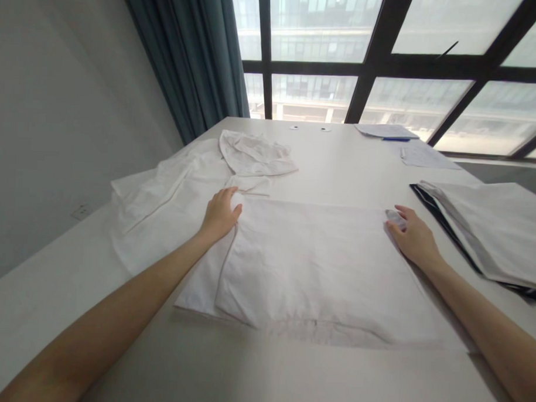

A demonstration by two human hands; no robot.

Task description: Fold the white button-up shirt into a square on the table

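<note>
the white cloth [319, 255] lies flat on the surface [323, 379] between the hands, left hand [220, 216] loosely curled at one far corner, right hand [414, 236] half open around the other, probably to keep that edge straight; whether either grips, i cannot tell

Daylight comes in through the big window [315, 97] at the back. It is so bright there that the building [330, 48] outside looks pale and washed out. The wall [55, 111] on the left is gray and dim, and the curtain [200, 52] has dark folds. The front of the desk [340, 159] is darker than the back, with a soft shadow below the white cloth [318, 261]. White on white makes some cloth edges hard to see. Everything looks a little fuzzy, and the arms [127, 313] look stretched near the bottom corners.
</note>
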